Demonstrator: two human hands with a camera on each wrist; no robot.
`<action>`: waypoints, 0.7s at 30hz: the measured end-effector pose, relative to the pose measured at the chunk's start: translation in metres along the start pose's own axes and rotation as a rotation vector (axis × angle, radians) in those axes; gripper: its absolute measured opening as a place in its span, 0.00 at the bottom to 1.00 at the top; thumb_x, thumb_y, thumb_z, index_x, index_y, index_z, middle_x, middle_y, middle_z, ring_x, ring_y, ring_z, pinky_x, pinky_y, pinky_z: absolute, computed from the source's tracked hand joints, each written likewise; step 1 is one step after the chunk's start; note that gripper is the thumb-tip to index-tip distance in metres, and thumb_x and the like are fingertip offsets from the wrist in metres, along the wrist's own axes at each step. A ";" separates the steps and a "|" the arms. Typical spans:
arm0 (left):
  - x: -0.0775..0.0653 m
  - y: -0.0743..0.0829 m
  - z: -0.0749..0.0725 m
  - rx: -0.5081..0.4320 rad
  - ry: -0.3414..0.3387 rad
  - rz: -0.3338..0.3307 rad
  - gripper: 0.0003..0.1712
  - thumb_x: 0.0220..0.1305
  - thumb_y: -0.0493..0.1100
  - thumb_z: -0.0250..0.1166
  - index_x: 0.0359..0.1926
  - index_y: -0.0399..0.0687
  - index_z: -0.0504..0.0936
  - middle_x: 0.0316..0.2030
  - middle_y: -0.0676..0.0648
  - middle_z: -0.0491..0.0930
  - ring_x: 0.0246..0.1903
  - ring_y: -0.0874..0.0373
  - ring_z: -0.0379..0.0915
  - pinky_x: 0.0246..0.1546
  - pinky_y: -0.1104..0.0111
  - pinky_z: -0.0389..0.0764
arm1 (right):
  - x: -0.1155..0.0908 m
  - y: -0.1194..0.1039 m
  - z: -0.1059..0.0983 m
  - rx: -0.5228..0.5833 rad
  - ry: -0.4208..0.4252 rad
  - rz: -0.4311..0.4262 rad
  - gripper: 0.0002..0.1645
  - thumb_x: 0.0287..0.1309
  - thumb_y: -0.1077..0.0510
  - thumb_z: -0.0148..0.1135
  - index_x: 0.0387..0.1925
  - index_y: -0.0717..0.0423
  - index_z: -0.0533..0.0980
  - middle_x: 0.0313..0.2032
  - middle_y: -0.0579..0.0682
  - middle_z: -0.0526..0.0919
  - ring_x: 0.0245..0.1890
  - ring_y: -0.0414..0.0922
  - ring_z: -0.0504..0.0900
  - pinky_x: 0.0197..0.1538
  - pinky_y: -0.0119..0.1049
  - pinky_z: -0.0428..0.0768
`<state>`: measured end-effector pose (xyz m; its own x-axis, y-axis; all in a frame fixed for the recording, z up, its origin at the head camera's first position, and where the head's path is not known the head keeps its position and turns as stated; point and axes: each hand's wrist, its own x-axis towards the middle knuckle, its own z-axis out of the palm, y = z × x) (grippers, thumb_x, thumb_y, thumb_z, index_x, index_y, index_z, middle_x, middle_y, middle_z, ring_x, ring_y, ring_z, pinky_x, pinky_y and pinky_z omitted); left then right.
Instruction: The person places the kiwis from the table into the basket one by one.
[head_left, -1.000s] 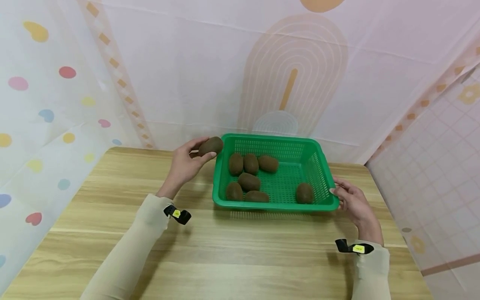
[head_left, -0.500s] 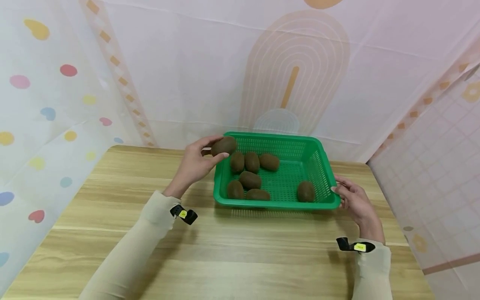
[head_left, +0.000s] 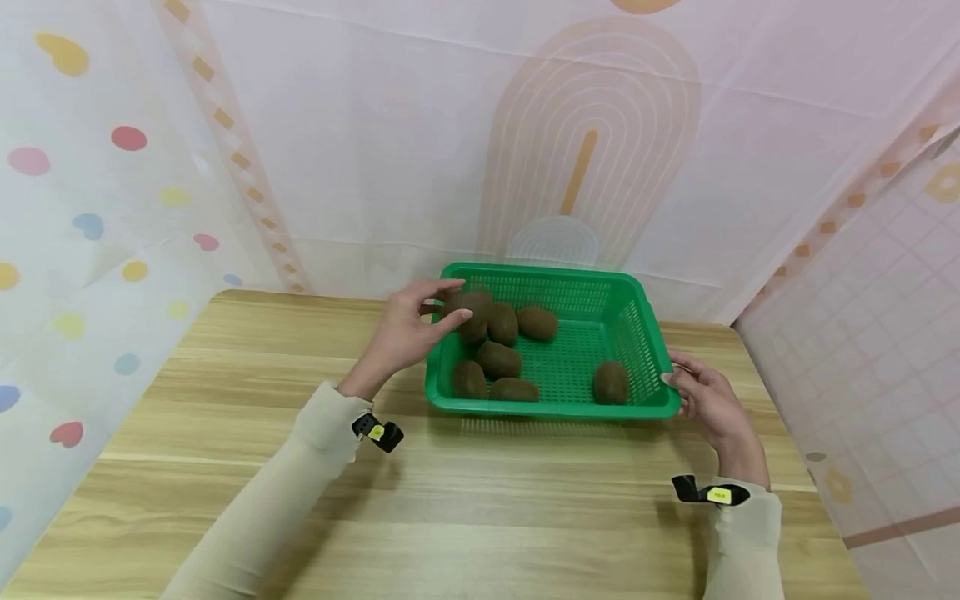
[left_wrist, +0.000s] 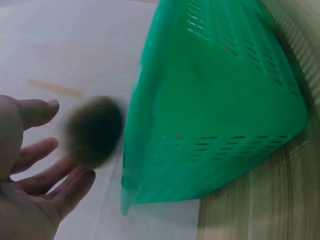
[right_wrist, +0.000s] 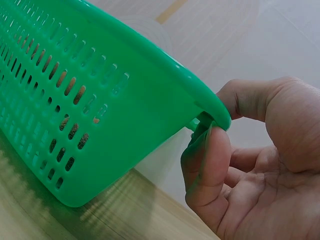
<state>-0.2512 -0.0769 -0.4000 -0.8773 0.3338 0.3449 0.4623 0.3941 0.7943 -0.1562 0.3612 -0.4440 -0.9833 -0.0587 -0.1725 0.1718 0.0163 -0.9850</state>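
Observation:
My left hand [head_left: 407, 330] is over the left rim of a green plastic basket [head_left: 558, 412], thumb and fingers spread apart. Just beyond its fingertips, a brown kiwi [left_wrist: 96, 131] shows blurred in the left wrist view, free of the thumb, above the rim. Inside the basket several other kiwis are gathered on the left, among them one lying crosswise [head_left: 498, 360]. A single kiwi [head_left: 611, 383] sits near the right wall. My right hand [head_left: 711, 404] pinches the basket's right rim between thumb and fingers, as the right wrist view [right_wrist: 207, 150] shows closely.
The basket stands on a wooden table [head_left: 480, 508], near its back edge. Behind it hangs a pale patterned cloth [head_left: 405, 150], with more patterned sheeting on the left [head_left: 97, 317] and right sides.
My left hand has moved right with a kiwi, from outside the basket to over its left side, and its fingers have let the kiwi go. The right hand stays at the rim.

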 end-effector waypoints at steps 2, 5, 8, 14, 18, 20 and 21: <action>-0.001 -0.001 0.000 0.010 -0.007 -0.009 0.27 0.69 0.46 0.70 0.66 0.46 0.79 0.58 0.42 0.81 0.57 0.48 0.78 0.59 0.50 0.82 | 0.000 0.000 0.000 -0.007 0.001 0.000 0.25 0.75 0.57 0.58 0.68 0.53 0.66 0.40 0.37 0.85 0.27 0.31 0.81 0.29 0.27 0.77; -0.003 -0.004 -0.001 0.016 -0.007 -0.017 0.27 0.69 0.48 0.69 0.66 0.45 0.78 0.59 0.42 0.80 0.60 0.46 0.76 0.60 0.48 0.81 | 0.000 0.000 0.001 -0.020 0.003 -0.001 0.24 0.75 0.56 0.58 0.67 0.52 0.67 0.39 0.37 0.85 0.25 0.31 0.80 0.28 0.27 0.76; -0.004 -0.008 -0.002 0.007 0.007 -0.016 0.29 0.70 0.48 0.69 0.68 0.44 0.77 0.62 0.40 0.79 0.62 0.44 0.75 0.62 0.47 0.79 | 0.000 -0.001 0.001 -0.040 0.016 0.003 0.24 0.74 0.57 0.59 0.67 0.52 0.68 0.39 0.36 0.84 0.25 0.31 0.80 0.28 0.27 0.76; -0.008 -0.018 -0.009 0.040 0.046 -0.008 0.33 0.70 0.49 0.69 0.71 0.44 0.72 0.67 0.38 0.74 0.66 0.42 0.70 0.64 0.46 0.77 | -0.002 -0.006 -0.001 -0.163 0.054 0.026 0.32 0.75 0.56 0.57 0.74 0.61 0.61 0.40 0.34 0.80 0.31 0.32 0.80 0.32 0.31 0.79; -0.013 -0.024 -0.016 0.101 0.050 -0.022 0.38 0.69 0.54 0.68 0.74 0.48 0.69 0.70 0.40 0.70 0.70 0.43 0.66 0.67 0.45 0.72 | -0.003 -0.011 -0.003 -0.324 0.074 0.040 0.35 0.76 0.54 0.55 0.76 0.61 0.59 0.40 0.33 0.79 0.35 0.32 0.79 0.35 0.35 0.82; -0.016 -0.029 -0.020 0.136 0.053 -0.032 0.40 0.69 0.57 0.68 0.75 0.49 0.67 0.72 0.41 0.68 0.72 0.43 0.63 0.69 0.43 0.69 | -0.002 -0.014 -0.005 -0.407 0.079 0.036 0.35 0.76 0.53 0.56 0.76 0.61 0.60 0.42 0.36 0.79 0.35 0.32 0.79 0.35 0.37 0.83; -0.018 -0.030 -0.022 0.150 0.051 -0.040 0.41 0.68 0.58 0.68 0.76 0.50 0.66 0.73 0.41 0.67 0.72 0.43 0.62 0.70 0.42 0.67 | -0.001 -0.015 -0.005 -0.443 0.080 0.033 0.35 0.76 0.53 0.56 0.76 0.60 0.61 0.43 0.39 0.80 0.36 0.32 0.79 0.36 0.38 0.84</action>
<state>-0.2521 -0.1132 -0.4194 -0.8992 0.2723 0.3424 0.4372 0.5313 0.7257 -0.1578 0.3664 -0.4288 -0.9822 0.0258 -0.1860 0.1780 0.4433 -0.8785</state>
